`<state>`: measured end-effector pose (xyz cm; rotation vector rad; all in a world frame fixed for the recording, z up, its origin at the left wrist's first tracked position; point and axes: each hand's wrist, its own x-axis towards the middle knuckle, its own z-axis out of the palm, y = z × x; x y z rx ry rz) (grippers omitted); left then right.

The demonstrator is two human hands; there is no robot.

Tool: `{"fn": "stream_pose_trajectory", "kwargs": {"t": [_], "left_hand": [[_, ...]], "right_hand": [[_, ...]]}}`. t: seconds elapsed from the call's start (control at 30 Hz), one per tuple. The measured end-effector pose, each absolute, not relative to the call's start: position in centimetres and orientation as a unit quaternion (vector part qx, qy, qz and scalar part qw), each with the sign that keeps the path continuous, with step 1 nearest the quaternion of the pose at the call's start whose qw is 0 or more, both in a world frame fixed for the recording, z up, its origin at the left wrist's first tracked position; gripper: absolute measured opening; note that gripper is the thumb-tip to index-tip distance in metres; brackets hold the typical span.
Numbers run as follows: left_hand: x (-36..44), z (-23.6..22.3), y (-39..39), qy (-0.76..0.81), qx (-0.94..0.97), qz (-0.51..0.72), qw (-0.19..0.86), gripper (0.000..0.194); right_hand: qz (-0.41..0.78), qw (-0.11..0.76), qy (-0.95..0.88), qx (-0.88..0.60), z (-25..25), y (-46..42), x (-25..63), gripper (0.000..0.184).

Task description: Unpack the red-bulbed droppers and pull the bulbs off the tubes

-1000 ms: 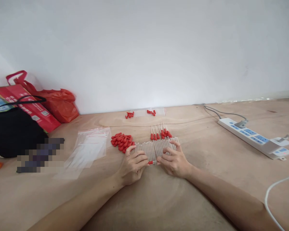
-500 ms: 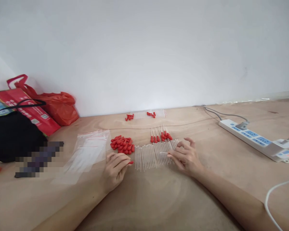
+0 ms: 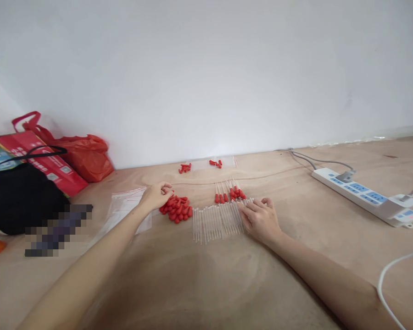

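A heap of red rubber dropper bulbs lies in front of me. At its far left edge, my left hand is closed, and a bit of red shows at the fingertips touching the heap. Thin clear dropper tubes lie side by side in a row right of the heap. Over the row's right end rests my right hand, fingers bent together; what they pinch is hidden. Behind the row lie several tubes fitted with red bulbs, their bulb ends toward me.
Clear zip bags lie partly under my left forearm. Farther back, small groups of red bulbs sit by another clear bag. A white power strip with cables is at right; red bags and a black bag stand at left.
My left hand has moved away from me and left, from the near side of the bulb heap to its far edge. My right hand has lowered onto the tubes; its raised tube no longer shows.
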<state>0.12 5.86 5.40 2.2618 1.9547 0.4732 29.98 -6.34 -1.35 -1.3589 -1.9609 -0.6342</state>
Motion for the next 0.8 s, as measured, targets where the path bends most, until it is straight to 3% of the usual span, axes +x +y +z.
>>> {"fn": "stream_pose_trajectory", "kwargs": {"t": [0.33, 0.8], "left_hand": [[0.1, 5.0, 7.0, 0.660, 0.741, 0.112, 0.047, 0.026], [1.1, 5.8, 6.1, 0.660, 0.737, 0.146, 0.009, 0.028]], "right_hand": [[-0.234, 0.301, -0.759, -0.528, -1.5, -6.2, 29.4, 0.020], [-0.181, 0.289, -0.772, -0.536, -1.1, -6.8, 29.2, 0.027]]}}
